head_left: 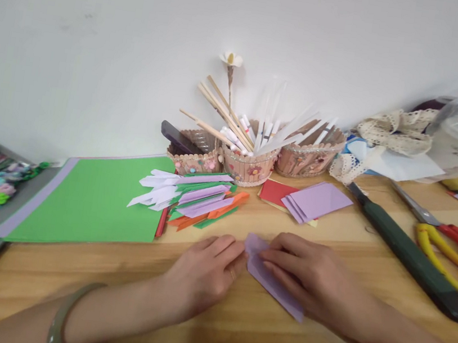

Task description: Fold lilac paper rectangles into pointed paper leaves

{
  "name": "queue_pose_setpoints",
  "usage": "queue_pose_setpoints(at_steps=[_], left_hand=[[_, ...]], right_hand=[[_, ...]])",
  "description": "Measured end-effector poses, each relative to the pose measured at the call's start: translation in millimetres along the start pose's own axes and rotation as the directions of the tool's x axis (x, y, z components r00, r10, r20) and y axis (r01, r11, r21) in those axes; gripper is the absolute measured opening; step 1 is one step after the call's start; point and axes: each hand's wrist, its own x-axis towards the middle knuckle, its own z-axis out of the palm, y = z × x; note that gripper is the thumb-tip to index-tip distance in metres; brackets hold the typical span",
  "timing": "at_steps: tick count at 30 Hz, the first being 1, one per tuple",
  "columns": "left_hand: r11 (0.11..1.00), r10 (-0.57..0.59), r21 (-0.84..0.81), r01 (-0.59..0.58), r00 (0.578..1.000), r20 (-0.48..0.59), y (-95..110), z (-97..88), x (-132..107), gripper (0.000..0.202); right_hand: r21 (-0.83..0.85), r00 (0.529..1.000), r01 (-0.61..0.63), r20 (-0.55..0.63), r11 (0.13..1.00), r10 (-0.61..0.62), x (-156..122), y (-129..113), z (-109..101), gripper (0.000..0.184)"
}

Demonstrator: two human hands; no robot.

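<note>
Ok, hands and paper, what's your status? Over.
Left hand and right hand both pressing the folded lilac paper flat on the wooden table. Nothing in the way.
</note>
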Motion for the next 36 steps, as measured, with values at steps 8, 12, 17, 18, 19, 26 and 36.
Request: queue_pose_setpoints(at_steps=[8, 12, 17, 18, 19, 26, 36], left_hand=[[0.992, 0.081, 0.104, -0.074, 0.995, -0.060, 1, 4.1, -4, 0.029], [0.959, 0.193, 0.219, -0.180, 0.980, -0.044, 1, 1.6, -8, 0.027], [0.900, 0.326, 0.304, -0.312, 0.945, 0.003, 2, -3.3, -12, 0.032], [0.896, 0.329, 0.316, -0.312, 0.944, 0.002, 2, -3.4, -12, 0.032], [0.895, 0.328, 0.323, -0.309, 0.945, -0.005, 2, -3.3, -13, 0.032], [0.887, 0.322, 0.347, -0.305, 0.947, 0.010, 7, -3.8, -13, 0.032], [0.911, 0.259, 0.303, -0.279, 0.960, 0.104, 5, -10.7, -11, 0.028]], right_hand=[[-0.072, 0.997, -0.041, -0.065, 0.997, 0.036, 0, 4, 8, 0.026], [-0.116, 0.999, 0.014, -0.036, 0.993, -0.018, -2, 3, 8, 0.024], [-0.236, 0.985, 0.169, 0.014, 0.957, -0.170, -3, 3, 7, 0.023], [-0.263, 0.980, 0.196, 0.016, 0.945, -0.199, -3, 3, 7, 0.024], [-0.285, 0.975, 0.218, 0.019, 0.934, -0.222, -3, 4, 8, 0.025], [-0.329, 0.956, 0.281, 0.010, 0.902, -0.294, -3, 4, 8, 0.028], [-0.240, 0.984, 0.172, -0.010, 0.955, -0.179, -1, 4, 9, 0.023]])
